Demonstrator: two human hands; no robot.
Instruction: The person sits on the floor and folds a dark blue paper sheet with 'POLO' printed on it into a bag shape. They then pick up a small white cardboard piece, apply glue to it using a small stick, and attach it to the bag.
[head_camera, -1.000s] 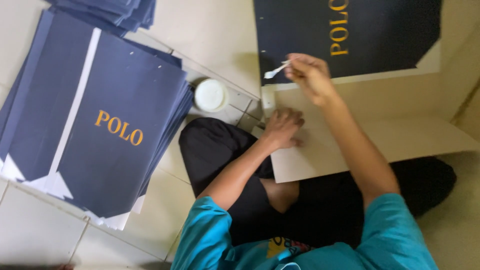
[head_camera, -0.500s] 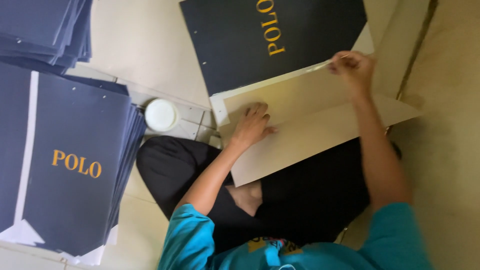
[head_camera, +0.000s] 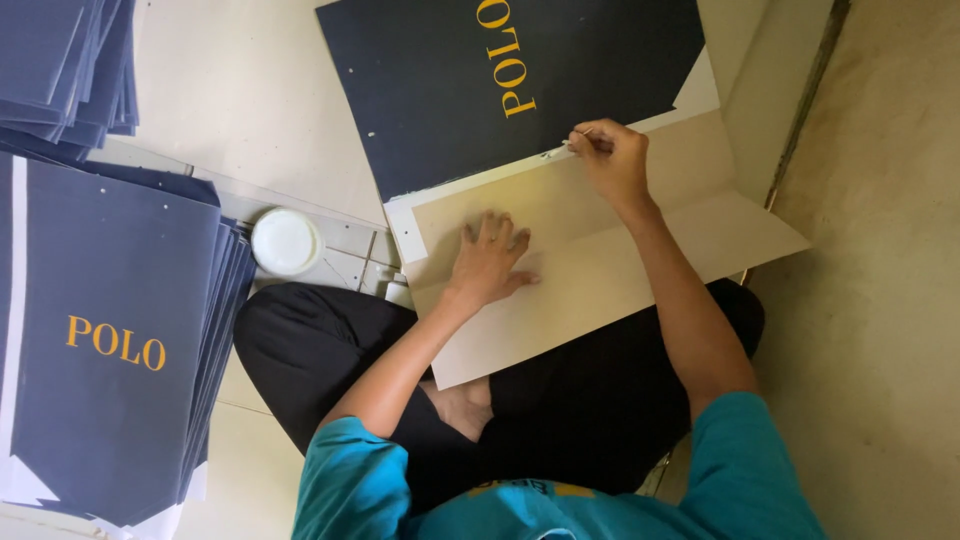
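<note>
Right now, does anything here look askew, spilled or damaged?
Nothing stands out. The left hand presses flat on the tan flap of the dark sheet, the right hand holds a thin white stick at the fold. The white tub sits upright with no spill, and the stack of sheets is only slightly fanned.

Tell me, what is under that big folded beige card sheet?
The beige card sheet rests on the person's black-trousered lap and tiled floor; the left hand presses on top. Anything beneath is hidden.
</note>
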